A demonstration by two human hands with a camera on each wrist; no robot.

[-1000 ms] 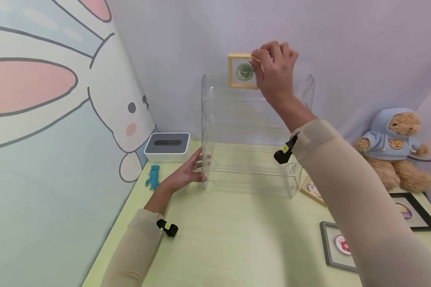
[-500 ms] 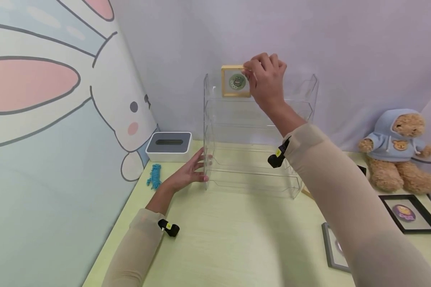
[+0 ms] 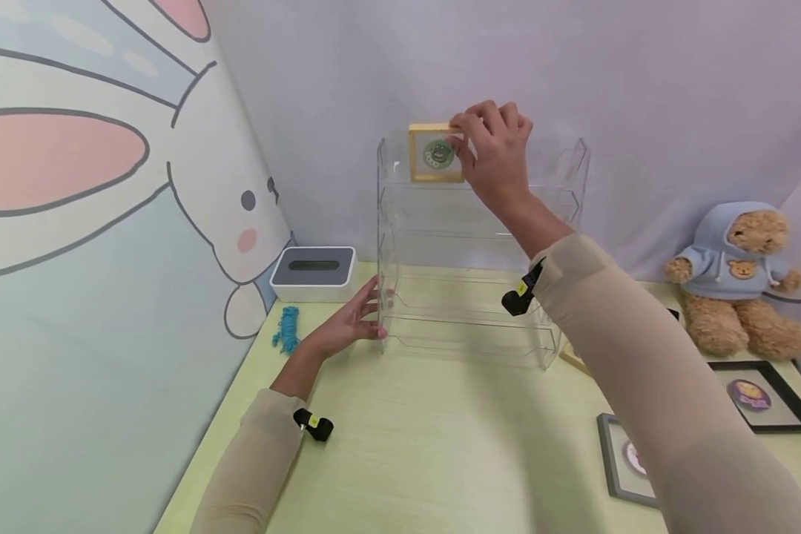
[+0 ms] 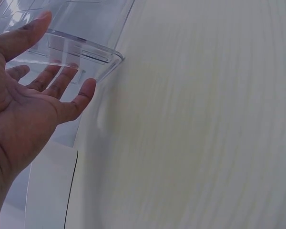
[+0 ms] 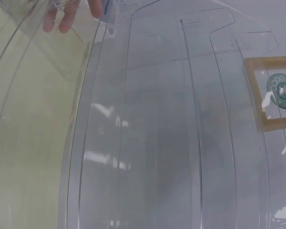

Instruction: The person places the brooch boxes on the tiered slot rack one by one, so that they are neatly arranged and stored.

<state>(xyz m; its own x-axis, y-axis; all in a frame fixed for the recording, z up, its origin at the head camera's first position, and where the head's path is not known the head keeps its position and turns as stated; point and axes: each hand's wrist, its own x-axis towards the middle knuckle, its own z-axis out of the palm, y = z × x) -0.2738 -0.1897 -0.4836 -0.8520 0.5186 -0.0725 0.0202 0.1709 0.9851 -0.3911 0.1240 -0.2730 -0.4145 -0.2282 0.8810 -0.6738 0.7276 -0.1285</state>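
Observation:
With thumb and fingertips, my right hand [image 3: 497, 156] pinches the upper right corner of a light wooden picture frame [image 3: 435, 157] that has a round green badge in it. The frame stands upright at the top tier, left of the middle, of a clear acrylic shelf rack [image 3: 454, 322]. My left hand [image 3: 343, 326] is low at the rack's left side, fingers spread and touching the clear side panel. In the left wrist view the left hand's fingers [image 4: 81, 98] are extended beside the panel. The right wrist view shows the wooden frame [image 5: 257, 95] upright near the rack's top tier.
Left of the rack are a grey-topped tissue box [image 3: 312, 267] and a bundle of blue cord [image 3: 287, 330]. On the right lie a grey frame [image 3: 610, 463], a black frame [image 3: 774, 386] and another wooden frame [image 3: 576, 357], partly hidden. A teddy bear [image 3: 734, 274] sits behind them.
My right hand has brought the wooden frame down and slightly left to the rack's top tier, mostly in the first half second. The left hand stays at the rack's side.

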